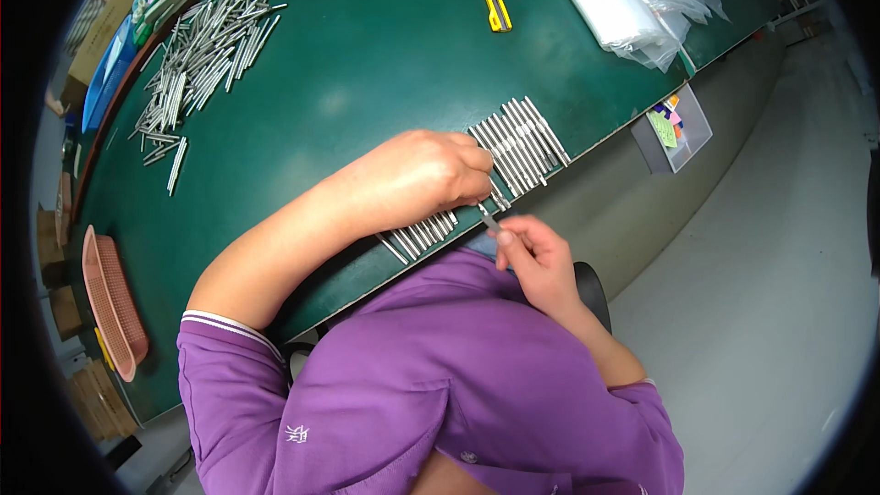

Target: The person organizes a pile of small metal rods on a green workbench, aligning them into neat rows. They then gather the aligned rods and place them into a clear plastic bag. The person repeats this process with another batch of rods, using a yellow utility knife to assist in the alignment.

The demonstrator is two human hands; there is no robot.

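My left hand (451, 172) is curled above a row of thin metal rods at the green table's near edge. Just below its fingers shows the shiny end of a metal rod (483, 209), which they seem to grip; the palm side is hidden. My right hand (539, 261), past the table edge, pinches a small grey flat piece (493, 223) whose tip meets that rod end. To the right of my left hand, several metal rods (521, 142) lie side by side. More rods (417, 238) line the edge beneath my left wrist.
A loose heap of metal rods (206, 46) lies at the far left. A yellow box cutter (493, 2) and clear plastic bags (614, 5) are at the back. A pink basket (115, 302) stands left. A grey bin (692, 133) hangs by the right table edge.
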